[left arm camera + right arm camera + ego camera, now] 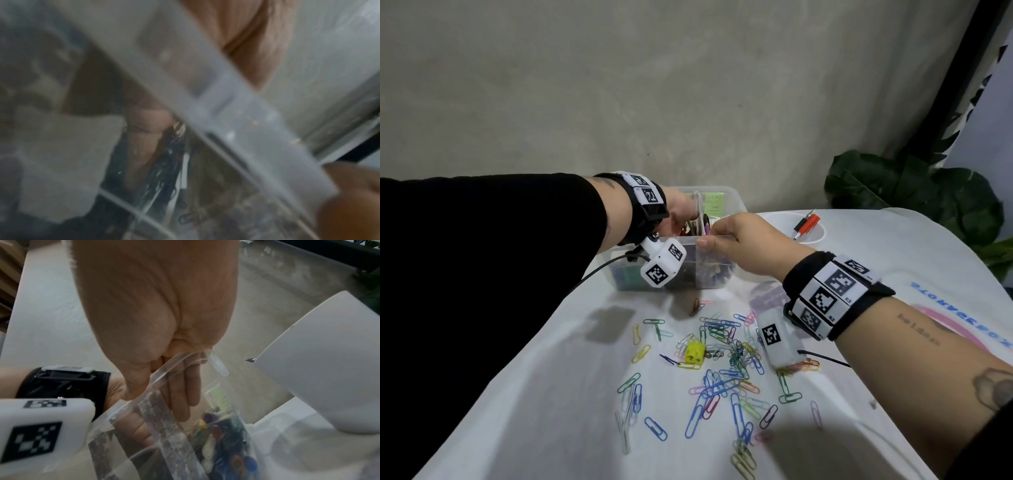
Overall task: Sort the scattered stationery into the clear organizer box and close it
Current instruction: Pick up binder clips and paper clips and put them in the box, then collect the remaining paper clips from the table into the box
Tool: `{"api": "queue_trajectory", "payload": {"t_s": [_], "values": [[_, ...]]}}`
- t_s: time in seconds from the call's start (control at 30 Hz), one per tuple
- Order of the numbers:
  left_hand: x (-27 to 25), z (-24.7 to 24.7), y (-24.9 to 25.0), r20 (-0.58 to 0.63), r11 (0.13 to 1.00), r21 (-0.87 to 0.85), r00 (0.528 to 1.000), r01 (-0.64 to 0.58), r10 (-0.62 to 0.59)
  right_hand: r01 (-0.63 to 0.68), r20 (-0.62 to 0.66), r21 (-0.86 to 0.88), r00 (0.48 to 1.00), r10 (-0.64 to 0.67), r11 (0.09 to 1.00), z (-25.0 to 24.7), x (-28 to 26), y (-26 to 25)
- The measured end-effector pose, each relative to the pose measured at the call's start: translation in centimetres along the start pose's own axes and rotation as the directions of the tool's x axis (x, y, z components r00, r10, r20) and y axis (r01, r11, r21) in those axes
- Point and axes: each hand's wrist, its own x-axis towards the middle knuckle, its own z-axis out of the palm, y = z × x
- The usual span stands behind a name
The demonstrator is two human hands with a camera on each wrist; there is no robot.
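Note:
The clear organizer box [726, 202] stands open at the back of the white cloth, with no lid in sight. My left hand [681, 212] reaches down into its middle compartment; its fingertips are hidden behind the wall and blurred in the left wrist view [148, 128]. My right hand [726, 236] grips the box's near wall [164, 434], thumb outside and fingers inside. Several coloured paper clips [726, 363] lie scattered on the cloth in front, along with a small yellow block [694, 352]. Coloured push pins [226, 443] fill one compartment.
A white cup [796, 228] holding red and black pens stands just right of the box, close to my right hand. A leafy plant [914, 192] is at the back right. The cloth ends at the left, with dark space beyond. A grey wall rises behind.

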Motion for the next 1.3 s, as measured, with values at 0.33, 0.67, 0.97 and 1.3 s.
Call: {"api": "queue_trajectory", "payload": {"t_s": [0.33,0.67,0.97,1.3], "values": [[0.3,0.5,-0.2,0.113,0.933,0.358,0.991,0.023,-0.068,-0.016,0.014,-0.001,1.0,0.016,1.0,0.2,0.1,-0.3],[-0.8,-0.9,0.4,0.02,0.983,0.139,0.993,0.116,-0.12,-0.056,0.014,-0.015,0.998,0.057,0.998,0.0,-0.2,-0.9],[-8.2,-0.9,-1.3,-0.325,0.79,0.485,0.761,-0.376,0.562,-0.091,-0.442,0.281,0.872,0.213,0.955,-1.0,-3.8,-1.2],[-10.5,4.7,-10.8,0.184,0.578,0.726,0.915,-0.373,0.359,-0.48,0.197,-0.404,0.785,0.587,0.779,-1.1,-11.7,-1.8]]}}
